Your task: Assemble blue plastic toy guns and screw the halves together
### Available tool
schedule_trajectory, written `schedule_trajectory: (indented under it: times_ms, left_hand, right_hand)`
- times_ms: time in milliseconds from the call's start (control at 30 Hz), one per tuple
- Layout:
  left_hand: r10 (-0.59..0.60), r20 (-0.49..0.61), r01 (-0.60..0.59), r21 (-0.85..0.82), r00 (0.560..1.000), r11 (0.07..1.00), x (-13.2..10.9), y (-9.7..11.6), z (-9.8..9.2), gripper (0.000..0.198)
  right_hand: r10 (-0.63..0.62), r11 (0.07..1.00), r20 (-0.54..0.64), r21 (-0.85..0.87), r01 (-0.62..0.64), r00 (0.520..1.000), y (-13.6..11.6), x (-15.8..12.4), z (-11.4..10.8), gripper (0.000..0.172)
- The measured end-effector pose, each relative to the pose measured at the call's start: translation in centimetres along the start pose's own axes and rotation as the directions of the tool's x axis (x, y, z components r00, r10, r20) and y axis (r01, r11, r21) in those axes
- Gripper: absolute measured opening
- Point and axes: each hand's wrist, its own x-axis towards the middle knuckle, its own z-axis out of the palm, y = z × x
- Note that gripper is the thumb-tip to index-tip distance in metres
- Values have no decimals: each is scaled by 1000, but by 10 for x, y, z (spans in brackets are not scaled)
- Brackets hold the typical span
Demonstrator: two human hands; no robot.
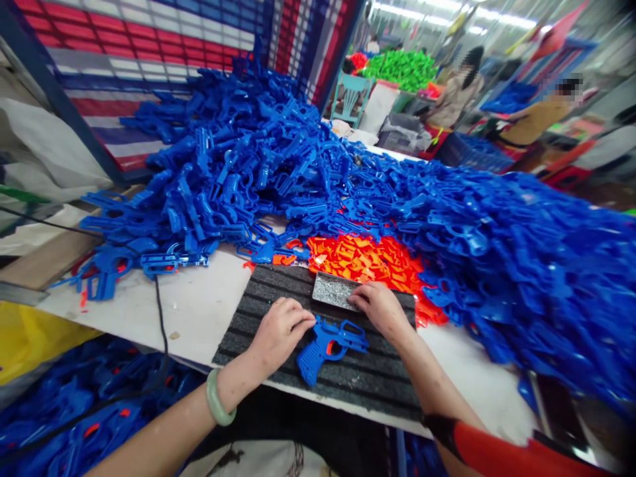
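A blue toy gun half (322, 349) with an orange trigger lies on a dark ribbed mat (265, 291), its grip pointing down toward me. My left hand (282, 331), a pale green bangle (220, 397) on its wrist, has thumb and fingers pinched together at the rear top corner of the toy gun half. What sits between those fingertips is too small to name. Beyond the gun half stands a shallow metal tray (328, 291) full of tiny silvery parts. My right hand (380, 306) reaches over the tray's right end, fingertips closed together among the parts.
Loose orange pieces (368, 258) lie heaped behind the tray. Large piles of blue toy gun halves (278, 146) fill the table's back and right side. A black cable (159, 311) crosses the left side. People (457, 96) sit at other tables behind.
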Motion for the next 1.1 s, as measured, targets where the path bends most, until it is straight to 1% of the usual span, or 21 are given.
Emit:
schedule_trajectory:
  times_ms: [67, 167, 367, 467, 567, 633, 667, 700, 733, 767, 800, 833, 900, 1000, 1100]
  left_hand:
    - [60, 19, -61, 44, 998, 997, 0, -1, 3, 18]
    - [98, 28, -100, 89, 995, 991, -1, 1, 7, 19]
    - [134, 54, -141, 174, 990, 975, -2, 5, 10, 16]
    - [158, 64, -168, 191, 985, 967, -4, 3, 9, 16]
    - [202, 63, -211, 190, 977, 959, -1, 0, 3, 19]
    - [194, 53, -201, 220, 980, 955, 10, 0, -4, 23]
    - [171, 77, -186, 263, 982, 947, 19, 2, -7, 24]
    - [141, 120, -173, 319, 983, 932, 30, 3, -9, 25]
    - [103, 191, -170, 380, 976, 909, 42, 6, -10, 24]
    - [66, 274, -185, 437, 960, 880, 55, 8, -9, 23]
    - [46, 328, -202, 462, 944, 864, 67, 11, -7, 22]
    - [29, 363, -212, 477, 932, 853, 78, 14, -3, 20]
    - [-1, 385, -205, 494, 923, 845, 96, 17, 7, 16]
    - [-53, 402, -181, 522, 914, 834, 109, 19, 20, 12]
    - [-64, 411, -178, 525, 909, 832, 108, 15, 24, 13]
  right_hand:
    - [7, 1000, -21, 3, -7, 1000, 0, -3, 1, 20]
    - [20, 999, -71, 44, -17, 997, -1, -8, 1, 21]
    - [74, 969, -150, 244, -35, 986, -7, -12, 2, 23]
    - [146, 918, -171, 390, -69, 974, -12, -16, -1, 23]
    - [244, 827, -170, 551, -113, 955, -18, -27, -10, 21]
    - [328, 742, -119, 647, -177, 937, -22, -38, -17, 22]
    - [378, 693, -81, 686, -223, 922, -24, -45, -19, 25]
    - [429, 642, -39, 716, -274, 903, -26, -51, -21, 29]
    - [477, 596, -1, 735, -323, 879, -28, -58, -21, 33]
    - [518, 559, 30, 744, -365, 855, -29, -64, -20, 36]
    - [549, 536, 49, 745, -397, 834, -30, -70, -18, 38]
    - [570, 526, 57, 740, -418, 819, -31, -75, -16, 38]
    - [586, 540, 45, 722, -431, 809, -31, -84, -11, 38]
    - [548, 604, 11, 687, -404, 837, -27, -95, -3, 36]
    - [486, 652, 2, 665, -364, 874, -24, -101, 3, 35]
